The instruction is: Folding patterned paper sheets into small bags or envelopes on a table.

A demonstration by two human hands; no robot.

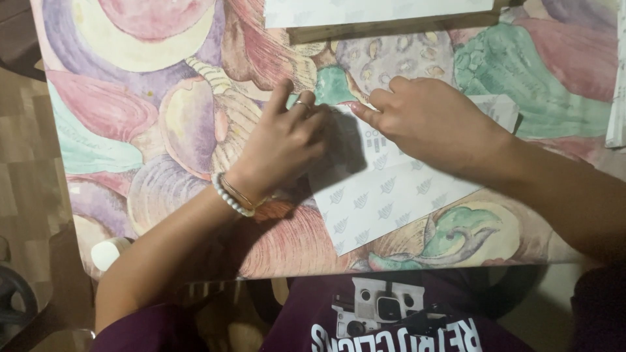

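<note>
A white sheet of paper [385, 195] printed with small grey leaf marks lies slanted on a table with a painted, colourful top [163, 111]. My left hand [283, 140], wearing a ring and a pearl and gold bracelet, presses down on the sheet's left part with fingers curled. My right hand [430, 120] rests on the sheet's upper part, its index finger pointing left and pressing the top edge near my left fingers. Neither hand lifts the sheet.
A second white sheet on a wooden board [378, 19] lies at the table's far edge. More white paper [616, 98] shows at the right edge. A wooden floor [26, 176] lies to the left. My dark maroon shirt [391, 319] is at the bottom.
</note>
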